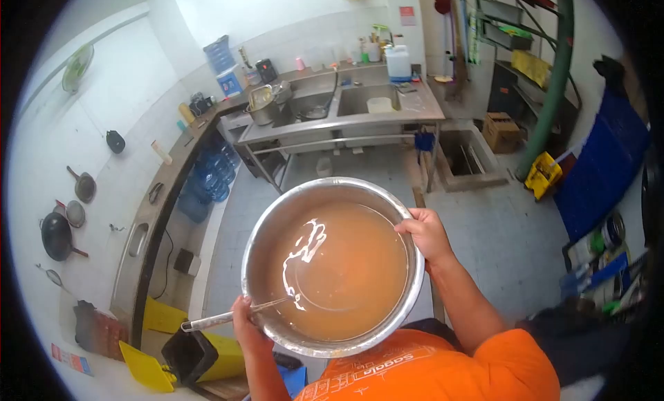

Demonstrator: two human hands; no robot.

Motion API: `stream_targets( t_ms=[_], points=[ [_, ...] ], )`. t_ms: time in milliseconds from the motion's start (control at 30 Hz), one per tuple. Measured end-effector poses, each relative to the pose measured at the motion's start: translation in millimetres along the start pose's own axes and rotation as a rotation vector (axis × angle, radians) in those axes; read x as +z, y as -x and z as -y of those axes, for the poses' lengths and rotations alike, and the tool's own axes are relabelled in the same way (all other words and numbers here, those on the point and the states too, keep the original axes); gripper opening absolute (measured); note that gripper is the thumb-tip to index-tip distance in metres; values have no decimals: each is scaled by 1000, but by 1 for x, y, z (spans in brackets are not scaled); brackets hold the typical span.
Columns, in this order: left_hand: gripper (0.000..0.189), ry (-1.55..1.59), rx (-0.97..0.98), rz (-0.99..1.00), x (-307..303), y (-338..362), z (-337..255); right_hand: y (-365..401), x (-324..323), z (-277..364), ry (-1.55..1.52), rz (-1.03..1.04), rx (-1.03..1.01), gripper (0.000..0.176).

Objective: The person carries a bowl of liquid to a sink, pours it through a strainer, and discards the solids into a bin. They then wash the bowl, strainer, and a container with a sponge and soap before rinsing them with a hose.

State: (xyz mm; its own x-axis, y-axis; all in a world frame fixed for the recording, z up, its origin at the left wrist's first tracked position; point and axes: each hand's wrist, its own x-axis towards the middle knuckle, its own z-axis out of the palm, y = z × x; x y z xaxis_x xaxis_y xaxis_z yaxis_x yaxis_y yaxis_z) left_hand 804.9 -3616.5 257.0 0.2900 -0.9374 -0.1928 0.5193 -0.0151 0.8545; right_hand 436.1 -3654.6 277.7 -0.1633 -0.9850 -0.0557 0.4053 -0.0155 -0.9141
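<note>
A large round metal basin (417,276) is held up in front of my orange shirt. Cloudy orange-brown liquid (346,263) fills much of it, with light glinting off the surface. My right hand (427,238) is closed on the upper right rim, thumb over the edge. At the lower left rim, my left hand (250,328) grips the basin from the side. A long metal utensil handle (213,321) crosses that rim by my left thumb and slants into the liquid. Its head is under the surface, so its kind is hidden.
Ahead stands a steel sink counter (346,123) with a pot (263,110) and a white-blue jug (398,62). Blue water bottles (211,176) sit under the left counter. A yellow bin (225,356) is at lower left. At right are a floor basin (474,183) and green post (550,90).
</note>
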Motion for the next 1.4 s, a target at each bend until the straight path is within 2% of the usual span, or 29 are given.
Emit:
stream_targets(
  t_ms=[167, 233, 267, 300, 367, 400, 433, 500, 667, 867, 933, 1033, 1133, 1233, 1400],
  points=[
    [35, -20, 7, -10, 89, -173, 25, -197, 6, -14, 50, -17, 12, 15],
    [22, -125, 23, -70, 127, -234, 35, -269, 4, -22, 59, -61, 9, 16],
    [25, -137, 7, 15, 121, -281, 49, -305, 3, -28, 64, -56, 8, 17],
    [25, -132, 5, 4, 133, -313, 56, -342, -1, -37, 71, -49, 15, 17],
    [45, -174, -13, -66, 174, -387, 60, -418, -1, -56, 94, -92, -29, 18],
    [43, -182, -30, -48, 187, -429, 65, -454, 3, -60, 91, -102, -12, 20],
    [31, -221, -7, -12, 204, -459, 62, -486, 8, -62, 110, -87, -11, 20],
    [21, -292, -25, 47, 225, -530, 75, -547, 11, -66, 93, -151, -14, 22],
    [17, -353, -101, 66, 294, -708, 100, -722, 13, -83, 92, -190, -7, 25],
    [22, -457, -223, 61, 360, -885, 151, -909, -2, -106, 156, -240, 30, 23],
    [22, -439, -255, 43, 385, -936, 165, -972, -1, -110, 143, -240, 0, 22],
    [22, -455, -317, 7, 409, -1017, 183, -1059, 0, -112, 237, -203, 80, 22],
    [27, -432, -445, -15, 426, -1085, 209, -1134, -1, -124, 246, -224, 95, 23],
    [31, -402, -446, -11, 441, -1130, 224, -1187, 8, -120, 318, -246, 141, 22],
    [34, -408, -586, -15, 457, -1203, 235, -1258, 16, -122, 470, -292, 236, 19]
  ],
)
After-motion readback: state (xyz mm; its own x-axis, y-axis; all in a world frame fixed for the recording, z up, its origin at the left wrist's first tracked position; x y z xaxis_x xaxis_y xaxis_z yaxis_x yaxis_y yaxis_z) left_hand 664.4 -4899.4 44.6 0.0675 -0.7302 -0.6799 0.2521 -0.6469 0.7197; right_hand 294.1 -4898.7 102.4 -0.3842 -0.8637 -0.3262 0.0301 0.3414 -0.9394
